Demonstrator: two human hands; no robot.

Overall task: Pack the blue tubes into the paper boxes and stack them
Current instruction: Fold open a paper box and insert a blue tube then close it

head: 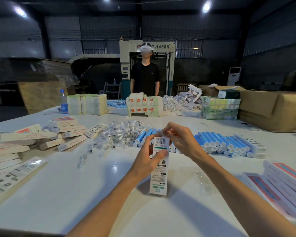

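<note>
Paper box point(159, 178) stands nearly upright over the table point(92, 194), left hand point(146, 159) curled round it, right hand point(179, 139) pinching its top flap point(161, 133) near the blue tubes point(229, 142); a rough tuck may crease the flap.

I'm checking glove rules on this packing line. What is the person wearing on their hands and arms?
Nothing shows: the left hand and right hand are ungloved, with no ring, watch or wristband, and both forearms are bare to the picture's edge, no sleeve in view.
</note>
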